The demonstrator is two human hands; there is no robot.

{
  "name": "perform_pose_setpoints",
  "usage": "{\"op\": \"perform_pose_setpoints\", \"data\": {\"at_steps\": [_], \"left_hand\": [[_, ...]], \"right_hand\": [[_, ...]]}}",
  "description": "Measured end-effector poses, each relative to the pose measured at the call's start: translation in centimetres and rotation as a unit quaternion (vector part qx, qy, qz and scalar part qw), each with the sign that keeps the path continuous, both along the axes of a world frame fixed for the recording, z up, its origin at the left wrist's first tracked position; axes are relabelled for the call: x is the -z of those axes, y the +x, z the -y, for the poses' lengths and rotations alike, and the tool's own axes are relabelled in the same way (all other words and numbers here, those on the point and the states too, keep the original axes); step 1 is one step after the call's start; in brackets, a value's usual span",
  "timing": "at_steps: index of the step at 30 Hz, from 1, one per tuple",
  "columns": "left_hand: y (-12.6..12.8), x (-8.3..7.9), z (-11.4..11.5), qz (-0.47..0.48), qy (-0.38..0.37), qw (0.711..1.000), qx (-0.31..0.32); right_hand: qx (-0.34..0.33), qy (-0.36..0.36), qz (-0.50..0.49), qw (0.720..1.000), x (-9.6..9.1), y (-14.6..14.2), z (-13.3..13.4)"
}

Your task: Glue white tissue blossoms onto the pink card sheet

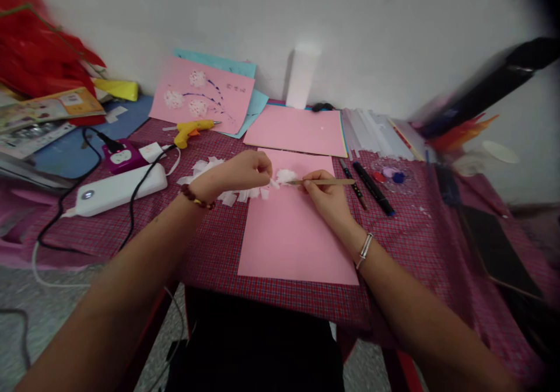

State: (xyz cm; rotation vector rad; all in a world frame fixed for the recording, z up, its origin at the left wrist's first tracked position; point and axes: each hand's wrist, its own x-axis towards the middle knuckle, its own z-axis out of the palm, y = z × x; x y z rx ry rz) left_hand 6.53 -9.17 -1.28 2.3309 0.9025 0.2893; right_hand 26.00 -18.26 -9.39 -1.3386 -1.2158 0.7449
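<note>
A sheet of pink paper (301,234) lies on the checked tablecloth in front of me, with a white tuft of paper pieces (286,175) near its top. My left hand (245,171) is closed in a pinch at the left of the tuft, a small white paper piece (274,184) at its fingertips. From the other side, my right hand (322,193) grips a thin, flat tan stick (343,181), whose left end reaches the tuft's lower edge. Loose white paper pieces (230,198) are spread beside and beneath my left hand and forearm.
Left stand a yellow glue gun (190,132), a purple plug adapter (123,156) and a white power strip (122,191) with cables. A pink picture with white blossoms (203,91) leans behind. Right lie two dark pens (374,188), a paint palette (396,176) and clear strips (371,134).
</note>
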Motion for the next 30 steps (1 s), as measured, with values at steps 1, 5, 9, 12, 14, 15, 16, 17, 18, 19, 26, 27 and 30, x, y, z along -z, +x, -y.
{"op": "perform_pose_setpoints", "data": {"at_steps": [1,5,9,12,14,15,16,17,18,19,26,27,30], "left_hand": [[0.3,0.2,-0.1,-0.013,0.000,1.000,0.008],[1.6,1.5,0.5,-0.043,-0.020,0.999,0.022],[2.6,3.4,1.2,-0.019,0.000,1.000,0.013],[3.1,4.8,1.2,0.013,0.041,0.999,-0.024],[3.3,5.4,1.0,0.024,0.048,0.997,-0.047],[3.3,5.6,0.9,0.026,0.049,0.997,-0.056],[3.4,5.8,0.8,0.028,0.050,0.996,-0.063],[3.4,5.8,0.8,0.028,0.052,0.996,-0.070],[3.3,5.8,0.8,0.028,0.052,0.995,-0.074],[3.2,5.7,0.8,0.027,0.046,0.996,-0.076],[0.0,2.8,0.4,-0.050,-0.090,0.994,0.031],[-0.5,2.4,0.2,-0.064,-0.079,0.994,0.035],[-1.5,1.7,-0.4,-0.069,-0.004,0.997,0.018]], "right_hand": [[0.003,0.005,0.000,1.000,0.0,0.0,-0.1],[0.000,0.009,0.000,1.000,0.3,0.1,-0.3],[0.001,0.005,-0.008,1.000,0.4,0.3,-0.4],[0.005,0.003,-0.014,1.000,0.5,0.3,-0.4],[0.005,0.003,-0.021,1.000,0.4,0.3,-0.3],[0.005,0.005,-0.026,1.000,0.4,0.3,-0.3],[0.006,0.009,-0.031,0.999,0.3,0.3,-0.2],[0.008,0.014,-0.037,0.999,0.3,0.3,-0.1],[0.009,0.018,-0.043,0.999,0.3,0.2,-0.1],[0.011,0.020,-0.048,0.999,0.2,0.2,0.0],[0.007,0.012,-0.044,0.999,0.0,0.1,0.1],[0.006,0.012,-0.046,0.999,0.0,0.1,0.1],[0.006,0.011,-0.054,0.998,0.0,0.0,0.2]]}}
